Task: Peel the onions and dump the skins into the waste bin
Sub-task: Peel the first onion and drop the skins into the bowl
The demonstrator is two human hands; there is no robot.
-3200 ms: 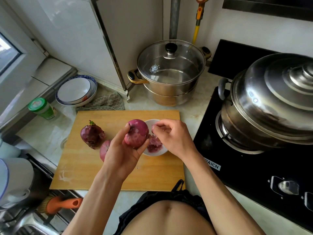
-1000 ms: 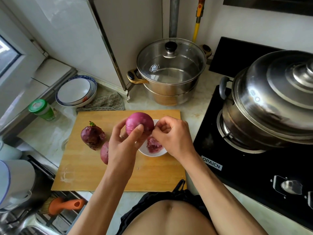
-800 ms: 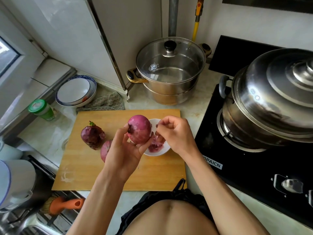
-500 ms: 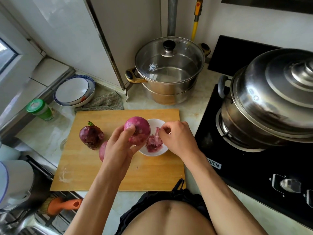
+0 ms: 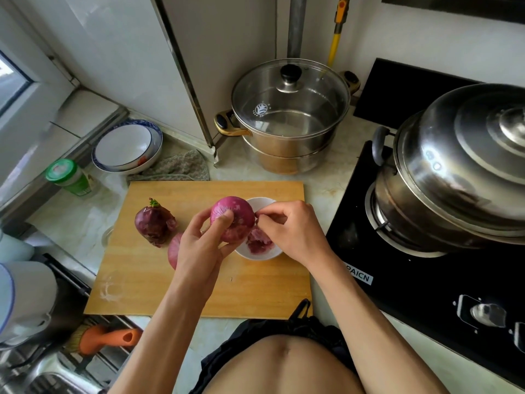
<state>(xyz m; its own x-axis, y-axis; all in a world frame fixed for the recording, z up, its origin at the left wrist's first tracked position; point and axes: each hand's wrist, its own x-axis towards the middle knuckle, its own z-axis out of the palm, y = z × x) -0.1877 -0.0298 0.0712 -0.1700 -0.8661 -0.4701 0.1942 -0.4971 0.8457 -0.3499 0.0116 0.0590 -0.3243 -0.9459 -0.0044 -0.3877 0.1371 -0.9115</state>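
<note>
My left hand (image 5: 200,245) grips a red onion (image 5: 237,216) above the wooden cutting board (image 5: 199,291). My right hand (image 5: 292,228) is at the onion's right side with thumb and fingertips pinched together on its skin. Under both hands sits a small white bowl (image 5: 257,255) holding purple onion skins (image 5: 258,241). A dark unpeeled onion (image 5: 153,223) with a green sprout lies on the board's left. Another onion (image 5: 174,250) shows partly behind my left wrist. No waste bin is in view.
A glass-lidded steel pot (image 5: 289,115) stands behind the board. A large lidded steel pot (image 5: 460,172) sits on the black gas stove (image 5: 426,280) at right. Stacked plates (image 5: 126,146), a cloth (image 5: 176,167) and a green-capped jar (image 5: 68,177) lie left. The sink (image 5: 42,371) is lower left.
My right hand dropped a piece of skin into the bowl half a second ago and has come back to pinch at the onion's side. My left hand turned the onion slightly.
</note>
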